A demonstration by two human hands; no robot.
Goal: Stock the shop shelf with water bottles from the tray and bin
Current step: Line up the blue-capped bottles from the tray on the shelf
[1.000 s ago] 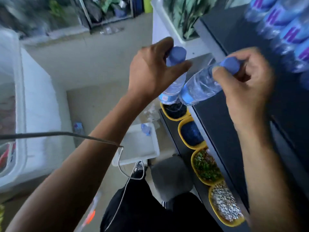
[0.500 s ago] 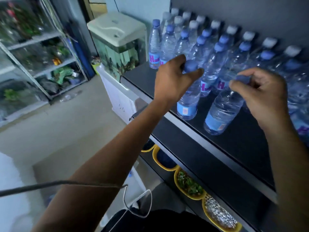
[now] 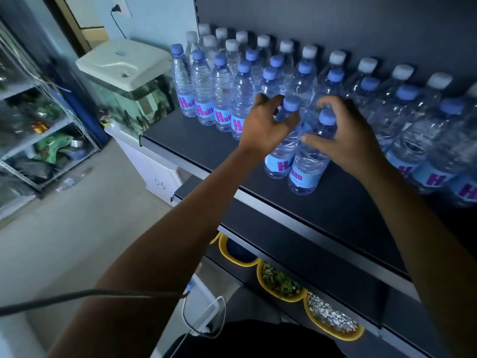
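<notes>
The dark shelf (image 3: 322,218) is seen filling the right of the view, its front strip bare. The stocked rows (image 3: 258,73) are ranged along its back, white caps behind blue.

Two more bottles are stood upright just in front of those rows, touching each other. The left bottle (image 3: 280,161) is set slightly further back, the right bottle (image 3: 305,174) nearer the edge. Both are judged full, so a fair weight for their size is to be expected. The thin ribbed plastic is likely to give under a hard squeeze and to slide in a loose one.

The left hand (image 3: 263,125) is wrapped round the left bottle's shoulder, fingers curled behind the neck and thumb closed across the front, just under the blue cap (image 3: 291,103). The right hand (image 3: 348,135) is arched round the right bottle's neck, thumb laid on the shoulder and fingers curled past the second cap (image 3: 327,117). How firmly the far fingers press cannot be told.

The stiff neck just below the cap is judged the best hold, and the soft middle is better avoided.
</notes>
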